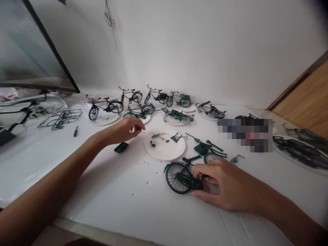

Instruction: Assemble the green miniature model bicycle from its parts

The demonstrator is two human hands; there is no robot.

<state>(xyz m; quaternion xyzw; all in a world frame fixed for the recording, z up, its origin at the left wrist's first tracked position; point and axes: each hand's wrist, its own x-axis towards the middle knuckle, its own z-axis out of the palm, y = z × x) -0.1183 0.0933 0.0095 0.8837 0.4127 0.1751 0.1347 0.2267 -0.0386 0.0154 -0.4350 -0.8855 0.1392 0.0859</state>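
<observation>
My right hand (225, 184) is closed on the front part of a green model bicycle assembly (179, 177), a spoked wheel with a chain case, low on the white table. My left hand (125, 131) is raised left of a white paper plate (166, 153), its fingers curled round a small dark piece that is too small to name. On the plate lie small green and grey parts. A dark green box part (121, 147) rests below my left hand. Right of the plate are a green bag-like part (201, 149), loose green frame pieces and another spoked wheel (211, 157).
Several model bicycles (107, 106) stand or lie on plates along the wall. At the left are a monitor (33, 51), green part frames (61, 118) and a small screwdriver (76, 131). A plate of black wheels (302, 152) lies far right.
</observation>
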